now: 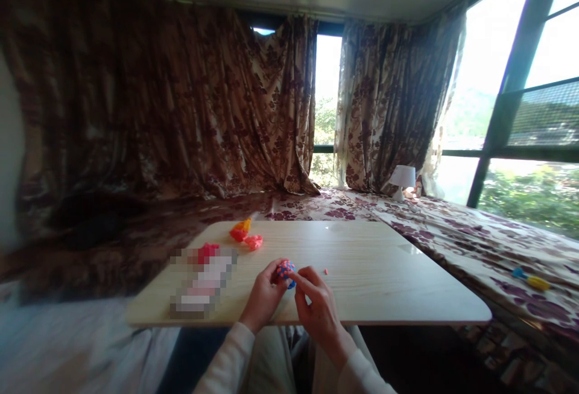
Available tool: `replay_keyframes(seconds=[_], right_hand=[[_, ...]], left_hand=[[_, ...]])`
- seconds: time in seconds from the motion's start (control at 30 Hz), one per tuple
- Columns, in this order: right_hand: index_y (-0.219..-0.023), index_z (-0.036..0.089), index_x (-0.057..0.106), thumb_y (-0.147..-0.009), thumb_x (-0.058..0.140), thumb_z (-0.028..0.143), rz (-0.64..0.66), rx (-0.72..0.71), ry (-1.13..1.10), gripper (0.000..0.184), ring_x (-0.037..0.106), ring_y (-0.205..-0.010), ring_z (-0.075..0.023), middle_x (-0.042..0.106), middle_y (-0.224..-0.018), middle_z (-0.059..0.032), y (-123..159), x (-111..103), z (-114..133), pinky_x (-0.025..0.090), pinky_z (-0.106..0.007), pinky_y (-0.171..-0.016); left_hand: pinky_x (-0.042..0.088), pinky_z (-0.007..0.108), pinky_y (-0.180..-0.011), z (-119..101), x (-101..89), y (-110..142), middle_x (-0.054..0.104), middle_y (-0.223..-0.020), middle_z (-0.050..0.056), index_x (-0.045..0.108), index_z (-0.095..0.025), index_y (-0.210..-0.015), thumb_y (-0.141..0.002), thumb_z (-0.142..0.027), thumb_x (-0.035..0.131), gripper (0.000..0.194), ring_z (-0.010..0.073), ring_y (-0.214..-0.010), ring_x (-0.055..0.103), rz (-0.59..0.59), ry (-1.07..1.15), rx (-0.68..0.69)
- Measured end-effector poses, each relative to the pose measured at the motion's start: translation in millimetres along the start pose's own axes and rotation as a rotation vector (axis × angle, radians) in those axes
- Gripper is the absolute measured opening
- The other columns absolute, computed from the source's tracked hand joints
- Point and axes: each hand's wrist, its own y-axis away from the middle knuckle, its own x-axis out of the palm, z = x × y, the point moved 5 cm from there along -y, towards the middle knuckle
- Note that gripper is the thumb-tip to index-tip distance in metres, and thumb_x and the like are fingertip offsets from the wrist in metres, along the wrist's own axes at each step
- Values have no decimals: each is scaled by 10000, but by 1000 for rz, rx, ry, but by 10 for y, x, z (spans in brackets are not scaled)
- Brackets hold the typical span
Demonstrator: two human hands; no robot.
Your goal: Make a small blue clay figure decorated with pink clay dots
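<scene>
Above the near part of the table, my left hand (pixel 265 292) pinches a small blue ball (pixel 286 269) covered with pinkish-orange dots. It looks like modelling clay. My right hand (pixel 316 298) reaches in from the other side, its index fingertip against the dotted ball and its thumb held apart below. More blue material (pixel 292 284) shows just under the ball, partly hidden by the fingers. A tiny pinkish-orange bit (pixel 325 271) lies on the tabletop beyond my right hand.
On the pale wooden table (pixel 384 285) lie an orange-and-yellow bundle (pixel 240 230), a pink bundle (pixel 254 242) and a red one (pixel 208 253). A blurred-out flat item (pixel 203 285) is at left. Blue and yellow pieces (pixel 537 283) and a white lamp (pixel 402 178) rest on the flowered cloth.
</scene>
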Motion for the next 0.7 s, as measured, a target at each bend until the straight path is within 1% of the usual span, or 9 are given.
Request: replay_keyframes(seconds=[0.13, 0.23, 0.43, 0.5, 0.6, 0.7], right_hand=[[-1186, 236, 575, -815, 400, 53, -4, 7, -5, 449, 556, -761, -150, 565, -851, -49, -9, -1, 8, 467, -261, -674], [-1167, 238, 590, -810, 406, 59, -12, -6, 19, 440, 559, -738, -147, 570, -834, -45, -18, -6, 21, 475, -251, -658], [-1143, 238, 603, -816, 409, 71, 5, 16, 13, 415, 558, -750, -151, 573, -824, -42, -22, -1, 1, 470, -256, -668], [-1145, 227, 595, -831, 414, 82, -21, 21, -16, 390, 558, -748, -149, 574, -821, -41, -14, -14, -5, 467, -257, -676], [-1144, 203, 576, -850, 424, 100, -110, 54, -51, 346, 554, -717, -137, 576, -813, -34, 1, -57, -25, 464, -254, -680], [-1088, 192, 588, -856, 434, 115, -149, 76, -64, 289, 543, -684, -129, 572, -793, -27, 2, -70, -44, 457, -242, -648]], left_hand=[[492, 313, -850, 2, -5, 4, 666, -1035, 77, 596, -139, -1056, -651, -208, 633, 412, 213, -955, 619, 14, -9, 9], [491, 305, -849, 5, -4, 6, 660, -1051, 77, 598, -140, -1065, -645, -208, 637, 427, 209, -962, 614, 23, -8, 9], [485, 311, -856, -9, 8, 8, 656, -1062, 79, 603, -145, -1070, -647, -230, 647, 434, 208, -957, 610, 25, -24, 8], [489, 304, -837, -17, 9, 10, 660, -1049, 76, 606, -146, -1068, -645, -236, 652, 435, 202, -929, 614, 19, -44, 1], [494, 297, -810, -32, 13, 16, 658, -1047, 75, 598, -146, -1081, -653, -243, 649, 441, 193, -891, 616, 27, -73, -2], [493, 290, -798, -52, 18, 21, 649, -1064, 78, 585, -147, -1098, -671, -238, 632, 440, 186, -879, 615, 46, -85, 13]])
